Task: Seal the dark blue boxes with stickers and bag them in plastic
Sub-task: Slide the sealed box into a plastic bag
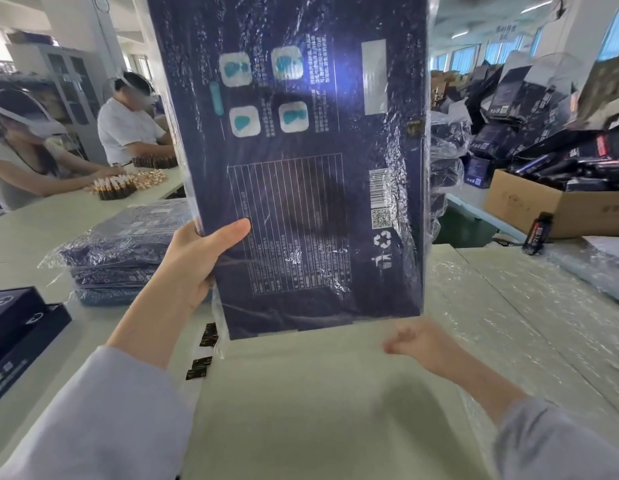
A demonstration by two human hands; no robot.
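Note:
A large dark blue box (301,161) wrapped in a clear plastic bag stands upright above the table, its printed back facing me. My left hand (197,261) grips its lower left edge, thumb across the face. My right hand (417,342) is blurred just below the box's lower right corner, fingers loosely curled, holding nothing that I can see. A stack of bagged blue boxes (124,251) lies to the left. Dark stickers (208,336) lie on the table beneath the box. Unbagged dark boxes (17,327) sit at the left edge.
Bubble wrap sheets (530,313) cover the table's right side. A cardboard carton (561,206) full of dark packages stands at the right, a small black bottle (538,233) before it. Two people sit at the far left sorting small vials (117,187).

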